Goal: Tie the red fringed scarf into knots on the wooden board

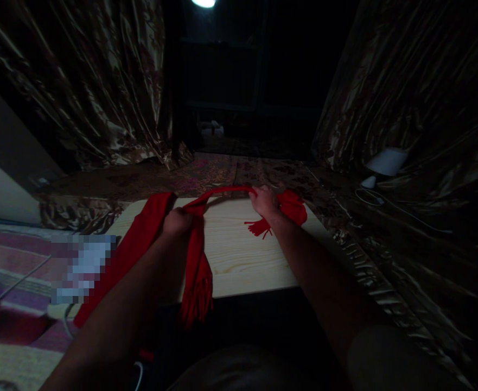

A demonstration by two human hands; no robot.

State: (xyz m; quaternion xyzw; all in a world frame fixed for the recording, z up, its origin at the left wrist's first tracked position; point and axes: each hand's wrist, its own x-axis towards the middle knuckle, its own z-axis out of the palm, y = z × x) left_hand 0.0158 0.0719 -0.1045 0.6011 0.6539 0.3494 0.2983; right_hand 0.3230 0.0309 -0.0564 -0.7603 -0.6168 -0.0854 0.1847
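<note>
A red fringed scarf (198, 255) lies across a pale wooden table (239, 250). My left hand (177, 221) is closed around the scarf on the left side of the table. From there one length hangs over the near edge with its fringe down, and another runs down to the left, partly behind my forearm. Toward the far right, my right hand (264, 200) grips the scarf too, with a thin twisted stretch of cloth spanning between both hands. More red cloth is bunched beside and under my right hand, its fringe resting on the wood.
Left of the table is a striped bedcover (14, 260) with a pixelated flat item (86, 266) and a cable. A small white lamp (387, 161) with its cord stands at the right. Patterned curtains (125, 81) hang beside a dark window (222, 70).
</note>
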